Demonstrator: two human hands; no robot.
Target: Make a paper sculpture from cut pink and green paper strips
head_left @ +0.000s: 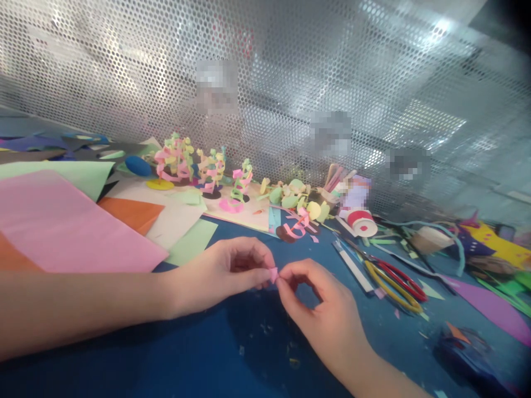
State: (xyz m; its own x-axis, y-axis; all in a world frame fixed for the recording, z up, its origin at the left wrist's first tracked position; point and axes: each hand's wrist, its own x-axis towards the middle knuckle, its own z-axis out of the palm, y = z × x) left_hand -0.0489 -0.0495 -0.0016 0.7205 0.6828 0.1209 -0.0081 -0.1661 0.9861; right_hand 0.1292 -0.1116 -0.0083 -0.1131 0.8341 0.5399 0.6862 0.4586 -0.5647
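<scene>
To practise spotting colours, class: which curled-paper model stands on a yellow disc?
The leftmost model, beside the blue oval; its disc is yellow, while the other visible discs are pink or dark.

Cannot make out the shape of the pink scrap [274,275], tiny and partly covered by the left fingers [257,277] and right fingers [294,269]. Lose the left forearm [83,320] and pink sheet [70,226] past the frame's left side, the right forearm [381,376] past its bottom. Cannot identify the blurred dark object [468,354] toward the table's [166,365] near right corner, nor the specks [293,362] by its near edge. See only blocked-out shapes [331,132] beyond its far edge.
</scene>
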